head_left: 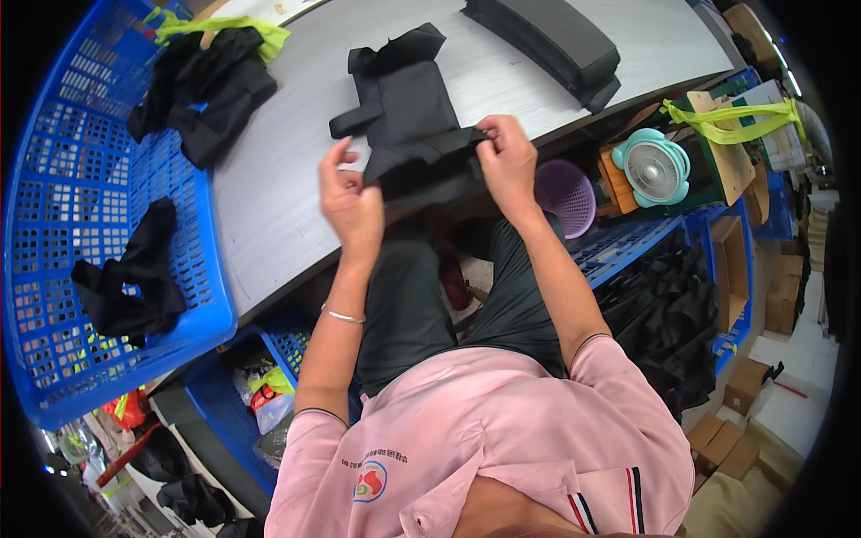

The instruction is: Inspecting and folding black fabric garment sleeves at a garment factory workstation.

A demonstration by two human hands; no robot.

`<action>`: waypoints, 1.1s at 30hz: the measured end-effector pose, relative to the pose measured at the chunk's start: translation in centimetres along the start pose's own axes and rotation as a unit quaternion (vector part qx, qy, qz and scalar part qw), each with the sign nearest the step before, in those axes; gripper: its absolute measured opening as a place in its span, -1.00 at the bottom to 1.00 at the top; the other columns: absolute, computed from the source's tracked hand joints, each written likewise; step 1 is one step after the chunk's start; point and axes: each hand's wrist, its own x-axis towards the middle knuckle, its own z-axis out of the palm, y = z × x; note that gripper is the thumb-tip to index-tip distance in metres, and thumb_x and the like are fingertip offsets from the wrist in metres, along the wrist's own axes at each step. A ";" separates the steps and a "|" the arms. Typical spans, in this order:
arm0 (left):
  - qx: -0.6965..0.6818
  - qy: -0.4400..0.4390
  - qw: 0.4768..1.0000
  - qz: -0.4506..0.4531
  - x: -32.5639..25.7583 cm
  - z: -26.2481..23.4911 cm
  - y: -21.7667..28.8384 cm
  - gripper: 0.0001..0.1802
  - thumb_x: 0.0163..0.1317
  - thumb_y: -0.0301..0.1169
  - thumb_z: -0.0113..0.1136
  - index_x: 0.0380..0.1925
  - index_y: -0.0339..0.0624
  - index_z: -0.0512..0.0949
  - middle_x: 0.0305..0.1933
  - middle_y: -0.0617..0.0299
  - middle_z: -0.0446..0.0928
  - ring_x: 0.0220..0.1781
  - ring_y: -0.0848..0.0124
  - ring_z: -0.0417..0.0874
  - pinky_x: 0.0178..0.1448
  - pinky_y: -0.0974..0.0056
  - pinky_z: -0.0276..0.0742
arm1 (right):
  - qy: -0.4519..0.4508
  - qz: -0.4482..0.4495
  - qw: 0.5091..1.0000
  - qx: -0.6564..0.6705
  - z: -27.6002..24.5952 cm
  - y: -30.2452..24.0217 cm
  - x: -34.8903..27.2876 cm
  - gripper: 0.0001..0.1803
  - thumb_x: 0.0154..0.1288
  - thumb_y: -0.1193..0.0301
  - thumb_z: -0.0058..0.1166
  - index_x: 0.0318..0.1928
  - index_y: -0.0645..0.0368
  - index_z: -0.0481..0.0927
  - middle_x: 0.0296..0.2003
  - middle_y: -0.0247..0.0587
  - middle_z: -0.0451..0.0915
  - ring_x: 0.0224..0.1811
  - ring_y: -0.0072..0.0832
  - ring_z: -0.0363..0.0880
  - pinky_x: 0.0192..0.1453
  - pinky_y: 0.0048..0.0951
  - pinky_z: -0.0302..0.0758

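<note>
Your one view sits on your head, looking steeply down and close over your lap and the grey table (269, 206), fisheye bending its edges.

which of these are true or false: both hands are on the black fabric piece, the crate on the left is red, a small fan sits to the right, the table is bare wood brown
1. Both hands hold the black fabric piece: true; the left hand and right hand pinch its near edge.
2. The crate is red: false; the crate is blue.
3. A small fan sits to the right: true; a teal fan.
4. The table is brown wood: false; the table is light grey.
</note>
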 end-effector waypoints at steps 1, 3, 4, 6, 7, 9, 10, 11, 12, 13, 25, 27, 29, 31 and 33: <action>-0.032 0.024 0.999 0.003 0.7 -0.1 0.0 -0.43 0.10 -0.72 0.25 0.17 -0.20 0.49 -0.02 0.26 0.51 -0.38 0.68 0.46 -0.30 0.48 0.42 | 0.021 0.002 1.000 0.000 -0.8 0.1 0.9 -0.75 0.09 0.73 0.03 -0.19 0.26 0.55 -0.31 -0.14 0.55 -0.38 -0.39 0.56 -0.26 -0.42 0.52; 0.023 -0.001 0.998 0.053 1.7 -0.5 0.3 -0.46 0.11 -0.70 0.26 0.15 -0.20 0.51 0.01 0.23 0.51 -0.41 0.65 0.43 -0.31 0.50 0.41 | -0.010 -0.013 1.000 -0.014 -1.8 0.2 2.4 -0.73 0.19 0.66 0.10 -0.07 0.25 0.59 -0.23 -0.24 0.60 -0.29 -0.54 0.57 -0.16 -0.53 0.51; 0.059 -0.021 0.995 0.078 2.0 -0.5 0.9 -0.46 0.11 -0.68 0.28 0.15 -0.20 0.52 0.04 0.21 0.51 -0.41 0.64 0.42 -0.31 0.51 0.41 | -0.008 -0.016 1.000 -0.015 -2.5 -0.2 3.0 -0.73 0.19 0.66 0.10 -0.07 0.25 0.59 -0.23 -0.24 0.60 -0.29 -0.54 0.57 -0.16 -0.53 0.51; 0.043 -0.027 0.997 0.063 1.8 -0.7 1.6 -0.45 0.12 -0.65 0.31 0.18 -0.22 0.50 0.08 0.19 0.50 -0.39 0.63 0.43 -0.31 0.52 0.41 | -0.145 -0.028 0.989 0.034 -4.2 -1.2 4.6 -0.68 0.28 0.51 0.20 0.05 0.23 0.58 -0.07 -0.23 0.59 -0.18 -0.55 0.60 -0.02 -0.48 0.51; 0.029 -0.037 0.998 0.044 1.5 -0.7 2.0 -0.43 0.13 -0.61 0.34 0.20 -0.23 0.48 0.11 0.18 0.48 -0.37 0.63 0.44 -0.31 0.52 0.42 | -0.149 -0.028 0.988 0.015 -5.3 -0.5 6.0 -0.59 0.32 0.36 0.27 0.14 0.20 0.56 0.05 -0.23 0.57 -0.05 -0.53 0.59 0.09 -0.44 0.49; 0.006 -0.034 0.999 0.030 0.9 -1.0 2.7 -0.40 0.14 -0.58 0.36 0.23 -0.26 0.45 0.15 0.17 0.47 -0.36 0.63 0.44 -0.31 0.53 0.42 | -0.018 -0.148 0.981 -0.124 -7.2 1.5 9.5 -0.50 0.23 0.19 0.36 0.09 0.19 0.58 0.01 -0.12 0.58 0.00 -0.27 0.60 0.09 -0.29 0.52; -0.015 -0.033 0.999 0.013 0.4 -1.3 3.0 -0.37 0.15 -0.56 0.39 0.25 -0.28 0.42 0.19 0.16 0.45 -0.34 0.63 0.45 -0.31 0.53 0.42 | 0.039 -0.225 0.950 -0.212 -8.3 3.0 11.8 -0.47 0.21 0.16 0.37 0.08 0.22 0.59 0.04 -0.07 0.58 0.06 -0.20 0.57 0.14 -0.20 0.49; -0.029 -0.035 0.999 0.006 0.1 -1.6 2.8 -0.36 0.21 -0.53 0.37 0.28 -0.31 0.37 0.22 0.14 0.44 -0.31 0.64 0.46 -0.31 0.54 0.43 | 0.100 -0.191 0.925 -0.313 -8.7 3.8 13.1 -0.46 0.21 0.16 0.36 0.08 0.24 0.60 0.04 -0.07 0.58 0.11 -0.17 0.54 0.18 -0.17 0.47; -0.031 -0.035 0.999 0.008 -0.3 -1.5 2.7 -0.36 0.21 -0.53 0.37 0.28 -0.31 0.37 0.22 0.14 0.44 -0.31 0.64 0.46 -0.31 0.54 0.43 | 0.111 -0.164 0.918 -0.345 -9.4 5.5 14.4 -0.47 0.21 0.14 0.36 0.08 0.20 0.63 0.02 -0.11 0.59 0.15 -0.18 0.52 0.17 -0.20 0.48; -0.068 -0.036 0.997 -0.010 -0.7 -1.3 2.8 -0.38 0.22 -0.54 0.36 0.28 -0.32 0.38 0.23 0.13 0.43 -0.30 0.64 0.47 -0.32 0.53 0.43 | 0.060 -0.118 0.917 -0.375 -10.7 7.8 15.5 -0.48 0.21 0.12 0.35 0.07 0.18 0.65 0.02 -0.13 0.59 0.12 -0.21 0.54 0.15 -0.22 0.49; -0.236 -0.126 0.958 -0.101 -6.9 -0.9 5.1 -0.60 0.30 -0.60 0.26 0.14 -0.30 0.51 0.03 0.22 0.56 -0.31 0.70 0.46 -0.26 0.57 0.44 | 0.098 -0.174 0.904 -0.377 -12.1 9.2 15.7 -0.80 0.31 0.32 0.22 -0.36 0.19 0.60 -0.29 -0.15 0.60 -0.19 -0.10 0.60 -0.15 -0.19 0.52; -0.267 -0.183 0.937 -0.133 -8.0 -0.5 5.1 -0.60 0.31 -0.56 0.28 0.15 -0.27 0.52 0.03 0.26 0.56 -0.27 0.70 0.46 -0.23 0.54 0.46 | 0.117 -0.258 0.858 -0.428 -11.4 5.9 12.2 -0.84 0.29 0.36 0.22 -0.30 0.16 0.53 -0.22 -0.21 0.56 -0.20 -0.20 0.56 -0.11 -0.21 0.49; -0.299 -0.252 0.906 -0.162 -9.3 0.1 5.0 -0.55 0.39 -0.40 0.22 0.25 -0.24 0.47 0.15 0.23 0.54 -0.05 0.58 0.54 -0.07 0.47 0.51 | 0.080 -0.243 0.859 -0.444 -10.6 1.7 6.5 -0.85 0.31 0.41 0.18 -0.23 0.23 0.53 -0.19 -0.14 0.55 -0.21 -0.17 0.56 -0.12 -0.21 0.50; -0.322 -0.315 0.877 -0.168 -10.6 1.2 4.0 -0.42 0.48 -0.17 0.09 0.39 -0.23 0.35 0.35 0.13 0.44 0.28 0.39 0.52 0.21 0.31 0.49 | 0.026 -0.209 0.899 -0.383 -9.7 -1.3 0.2 -0.84 0.32 0.47 0.14 -0.17 0.30 0.52 -0.04 -0.04 0.58 -0.10 -0.08 0.59 -0.04 -0.18 0.52; -0.345 -0.330 0.856 -0.198 -11.9 2.9 3.1 -0.30 0.51 0.03 -0.02 0.44 -0.21 0.28 0.43 0.10 0.35 0.38 0.34 0.42 0.33 0.25 0.41 | -0.019 -0.142 0.931 -0.336 -9.2 -3.0 -5.7 -0.86 0.31 0.48 0.15 -0.19 0.27 0.51 0.07 0.02 0.57 -0.16 -0.02 0.63 -0.08 -0.14 0.56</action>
